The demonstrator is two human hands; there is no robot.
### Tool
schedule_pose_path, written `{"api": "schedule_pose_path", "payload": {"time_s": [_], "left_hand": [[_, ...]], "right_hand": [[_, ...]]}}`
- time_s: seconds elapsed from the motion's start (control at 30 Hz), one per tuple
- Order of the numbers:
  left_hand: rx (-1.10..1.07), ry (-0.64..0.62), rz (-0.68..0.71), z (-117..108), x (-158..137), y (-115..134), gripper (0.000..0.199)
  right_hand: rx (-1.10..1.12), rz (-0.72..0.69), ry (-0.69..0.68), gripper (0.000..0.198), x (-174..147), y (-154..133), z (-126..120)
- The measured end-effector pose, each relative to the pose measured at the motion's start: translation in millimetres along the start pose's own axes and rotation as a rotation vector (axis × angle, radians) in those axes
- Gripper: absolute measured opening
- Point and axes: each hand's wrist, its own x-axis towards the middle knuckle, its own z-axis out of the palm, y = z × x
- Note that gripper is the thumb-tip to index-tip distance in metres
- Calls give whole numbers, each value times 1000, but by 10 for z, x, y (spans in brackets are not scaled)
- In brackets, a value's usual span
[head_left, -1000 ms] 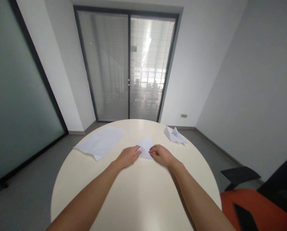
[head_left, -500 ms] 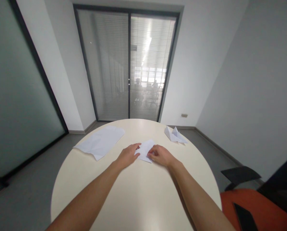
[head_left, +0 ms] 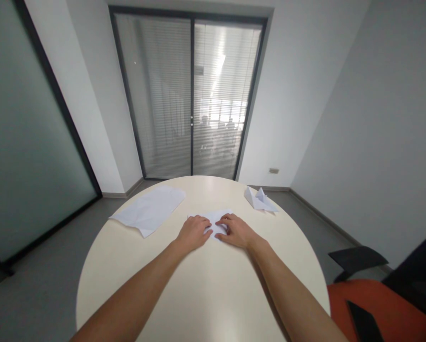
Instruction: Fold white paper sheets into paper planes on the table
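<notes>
A white sheet of folded paper (head_left: 217,217) lies flat on the round table in front of me, partly covered by both hands. My left hand (head_left: 194,232) rests on its left side, thumb apart from the other fingers. On the right side, my right hand (head_left: 236,231) touches the paper with fingers spread and curved. Neither hand grips it. The folds beneath my hands are hidden.
A large creased sheet of white paper (head_left: 152,209) lies on the left of the cream table (head_left: 202,294). A folded paper shape with raised points (head_left: 260,199) stands at the back right. An orange chair (head_left: 387,306) with black armrests is beside the table at right.
The paper has turned and now reaches farther left under my left hand. My right fingers have gone from a pinch at its near edge to spread out on it.
</notes>
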Motion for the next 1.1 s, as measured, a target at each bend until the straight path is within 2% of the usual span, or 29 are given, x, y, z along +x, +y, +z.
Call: {"api": "schedule_pose_path", "payload": {"time_s": [0.17,0.27,0.4,0.53,0.67,0.9,1.0,1.1], "left_hand": [[-42,-41,-7,52,-54,-12,41],[-47,-97,-30,70,-73,-28,50],[-9,-203,-98,89,-71,-24,61],[24,-254,-157,102,-58,-2,63],[56,-281,-222,100,-44,12,61],[102,-220,-389,147,-35,-64,62],[133,-105,-431,154,-49,-77,61],[165,42,-384,114,-57,-53,52]], "right_hand": [[31,-30,0,52,7,-45,70],[47,11,-110,64,8,-47,129],[45,139,-259,77,17,-61,141],[38,204,-327,83,25,-100,103],[45,228,-340,85,17,-115,94],[53,225,-332,85,-20,-92,96],[44,226,-323,85,-39,-77,101],[9,261,-285,86,-54,-56,111]]}}
